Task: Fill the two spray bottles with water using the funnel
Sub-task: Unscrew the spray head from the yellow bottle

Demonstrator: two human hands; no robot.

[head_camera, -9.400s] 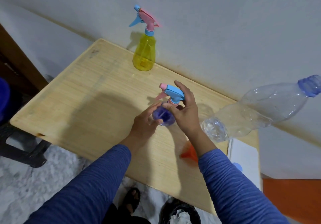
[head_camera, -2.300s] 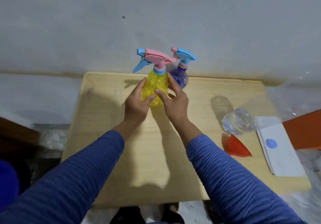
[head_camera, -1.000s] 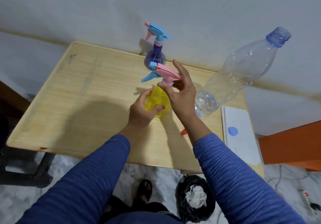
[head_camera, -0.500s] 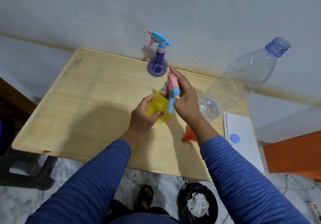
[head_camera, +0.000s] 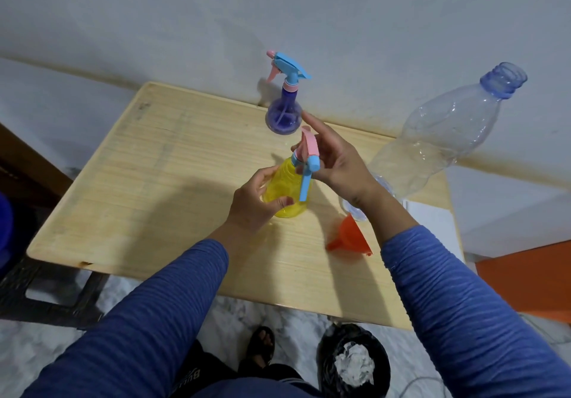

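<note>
A yellow spray bottle (head_camera: 285, 195) stands in the middle of the wooden table (head_camera: 160, 181). My left hand (head_camera: 253, 204) grips its body. My right hand (head_camera: 335, 161) holds its pink and blue spray head (head_camera: 309, 156), with the blue trigger pointing toward me. The purple spray bottle (head_camera: 283, 110), blue head on, stands at the table's far edge by the wall. An orange funnel (head_camera: 350, 238) lies on its side to the right of the yellow bottle. A large clear water bottle (head_camera: 445, 138), uncapped, stands at the right, with some water at its bottom.
A white pad (head_camera: 432, 221) lies at the table's right edge, partly behind my right forearm. A black bin with white waste (head_camera: 353, 363) sits on the floor below the table's near edge. The grey wall runs along the far side.
Since half a second ago my right hand has kept hold of the spray head, which looks slightly raised and turned on the yellow bottle. My left hand keeps its grip on the body.
</note>
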